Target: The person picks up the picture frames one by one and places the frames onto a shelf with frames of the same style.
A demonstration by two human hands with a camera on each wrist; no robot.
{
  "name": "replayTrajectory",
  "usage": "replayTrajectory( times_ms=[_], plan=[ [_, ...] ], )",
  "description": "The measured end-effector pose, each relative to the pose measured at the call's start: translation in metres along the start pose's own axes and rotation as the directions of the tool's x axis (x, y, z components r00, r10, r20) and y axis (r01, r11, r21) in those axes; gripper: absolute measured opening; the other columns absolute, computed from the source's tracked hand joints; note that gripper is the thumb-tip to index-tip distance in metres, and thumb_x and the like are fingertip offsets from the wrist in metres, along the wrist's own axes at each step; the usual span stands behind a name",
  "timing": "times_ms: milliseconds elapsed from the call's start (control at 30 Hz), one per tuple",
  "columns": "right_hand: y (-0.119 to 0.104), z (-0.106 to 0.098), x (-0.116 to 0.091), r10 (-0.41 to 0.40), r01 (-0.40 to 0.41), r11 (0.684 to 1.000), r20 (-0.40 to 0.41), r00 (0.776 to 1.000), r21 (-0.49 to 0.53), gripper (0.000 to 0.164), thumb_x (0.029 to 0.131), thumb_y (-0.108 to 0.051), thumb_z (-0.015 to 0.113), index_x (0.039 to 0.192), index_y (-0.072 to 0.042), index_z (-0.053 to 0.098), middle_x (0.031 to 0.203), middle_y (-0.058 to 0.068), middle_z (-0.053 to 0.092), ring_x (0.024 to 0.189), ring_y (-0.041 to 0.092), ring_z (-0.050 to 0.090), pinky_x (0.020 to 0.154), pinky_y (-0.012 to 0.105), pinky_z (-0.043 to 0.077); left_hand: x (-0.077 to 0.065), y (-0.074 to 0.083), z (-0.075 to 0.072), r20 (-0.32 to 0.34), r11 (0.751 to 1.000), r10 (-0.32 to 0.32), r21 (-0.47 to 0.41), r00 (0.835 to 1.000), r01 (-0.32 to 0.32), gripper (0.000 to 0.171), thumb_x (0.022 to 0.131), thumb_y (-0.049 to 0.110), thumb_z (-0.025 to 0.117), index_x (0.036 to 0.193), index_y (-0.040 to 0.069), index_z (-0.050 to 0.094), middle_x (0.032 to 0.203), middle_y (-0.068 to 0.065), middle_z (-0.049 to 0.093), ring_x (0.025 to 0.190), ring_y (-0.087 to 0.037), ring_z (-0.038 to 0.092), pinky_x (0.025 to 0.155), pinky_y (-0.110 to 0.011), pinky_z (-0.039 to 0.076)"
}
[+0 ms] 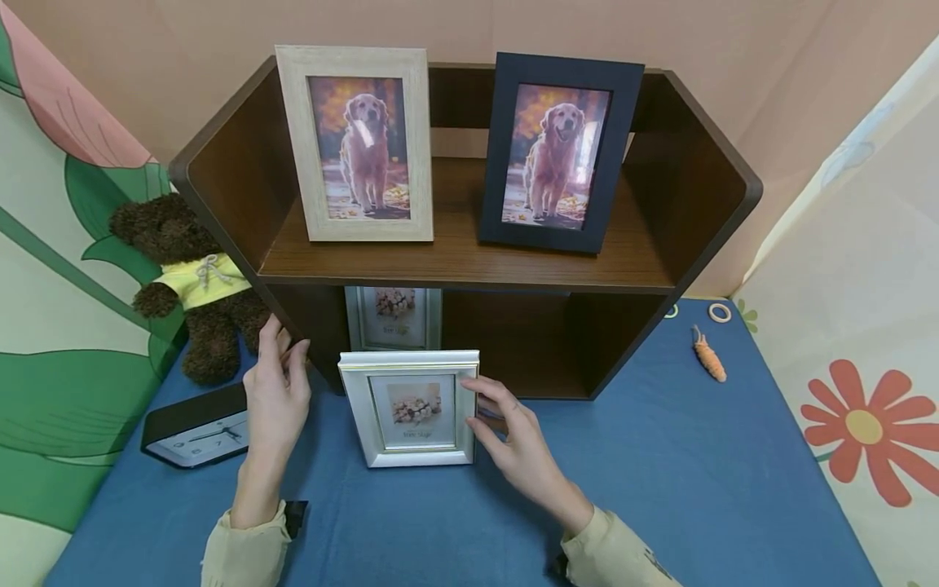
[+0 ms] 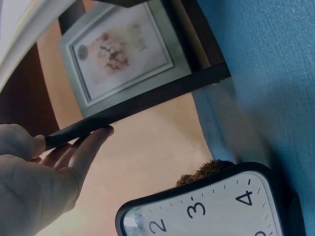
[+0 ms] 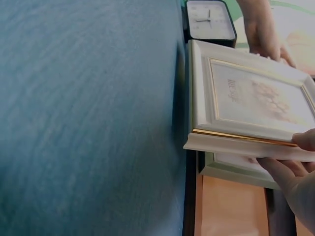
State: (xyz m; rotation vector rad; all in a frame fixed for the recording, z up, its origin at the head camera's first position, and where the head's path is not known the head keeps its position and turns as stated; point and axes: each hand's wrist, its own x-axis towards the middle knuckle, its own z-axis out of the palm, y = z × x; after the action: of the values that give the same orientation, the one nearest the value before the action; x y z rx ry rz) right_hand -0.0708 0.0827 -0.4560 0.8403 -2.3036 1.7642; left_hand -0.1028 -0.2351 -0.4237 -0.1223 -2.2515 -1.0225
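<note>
A dark brown wooden shelf [image 1: 469, 267] with two levels stands on the blue-covered table. My left hand [image 1: 277, 399] grips the front edge of its left side panel, thumb on one face and fingers on the other, as the left wrist view shows. With thumb and fingers, my right hand [image 1: 519, 447] pinches the right edge of a white picture frame [image 1: 415, 414] with a thin gold line. That frame is in front of the shelf's lower level, tilted slightly back. Behind it, a pale green picture frame [image 1: 396, 314] stands inside the lower level, its bottom hidden in the head view.
On the upper level stand a cream picture frame [image 1: 370, 228] and a dark blue picture frame [image 1: 543, 235]. At the left are a brown teddy bear [image 1: 205, 277] and a black clock [image 1: 201, 428]. A small carrot toy [image 1: 708, 356] and a ring [image 1: 720, 312] lie at the right.
</note>
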Motion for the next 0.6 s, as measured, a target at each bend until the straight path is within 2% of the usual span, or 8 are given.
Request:
replayTrajectory(
  times_ms=[267,600],
  plan=[
    [-0.003,-0.008,-0.001,-0.005,0.005,1.000,-0.024,1.000,-0.024,0.064,0.094,0.018,0.071,0.149,-0.011,0.055,0.155,0.020,0.054,0.128,0.038,0.066,0.093,0.045,0.060,0.000,0.001,0.000,0.016,0.999,-0.032,-0.009,0.999,0.032,0.053,0.109,-0.006,0.054,0.160,0.003,0.043,0.140,-0.030,0.064,0.103,-0.049,0.073,0.082,-0.003,0.037],
    [-0.004,-0.021,0.000,-0.029,0.027,0.998,-0.045,0.999,-0.048,0.066,0.093,0.020,0.070,0.151,-0.009,0.053,0.155,0.022,0.053,0.128,0.039,0.065,0.094,0.047,0.059,0.000,0.000,0.000,-0.002,1.000,0.008,-0.005,1.000,-0.008,0.053,0.109,-0.007,0.054,0.160,0.002,0.043,0.138,-0.031,0.065,0.089,-0.046,0.074,0.076,-0.005,0.037]
  ],
)
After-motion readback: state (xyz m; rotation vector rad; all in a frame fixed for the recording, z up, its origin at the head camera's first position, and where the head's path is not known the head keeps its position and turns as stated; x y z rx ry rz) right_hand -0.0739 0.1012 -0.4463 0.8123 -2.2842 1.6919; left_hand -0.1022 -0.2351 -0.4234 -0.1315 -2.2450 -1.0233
